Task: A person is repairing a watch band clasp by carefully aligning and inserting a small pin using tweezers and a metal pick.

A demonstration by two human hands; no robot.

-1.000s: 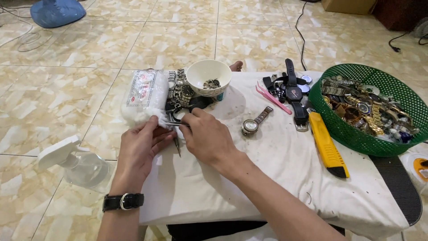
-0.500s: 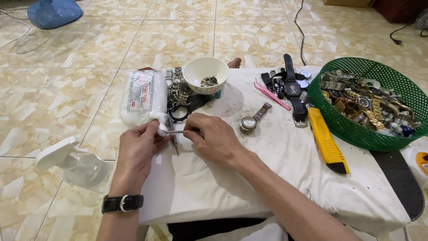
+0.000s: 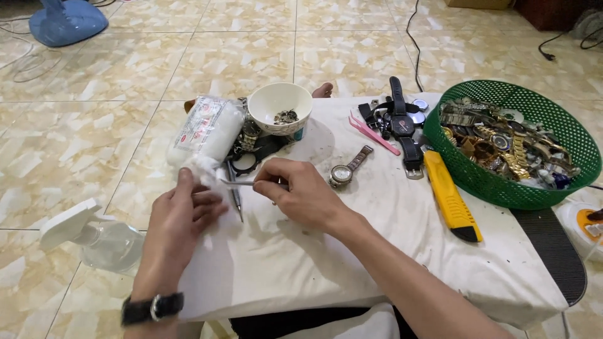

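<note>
Right hand [image 3: 300, 191]: fingers pinched on thin metal tweezers [image 3: 237, 182]
Left hand [image 3: 181, 210]: fingers curled on cotton tuft [image 3: 202, 168]; cotton roll [image 3: 207, 129] lay just beyond

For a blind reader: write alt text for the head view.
Over a white cloth-covered table, the right hand holds thin metal tweezers toward the left hand, which pinches white cotton. Nearby lie a white bowl, wristwatch, yellow utility knife and green basket of watches.

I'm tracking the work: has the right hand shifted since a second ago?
Yes. The right hand has slid away from the left hand, toward the silver wristwatch lying on the white cloth; it pinches a thin metal tool.
</note>
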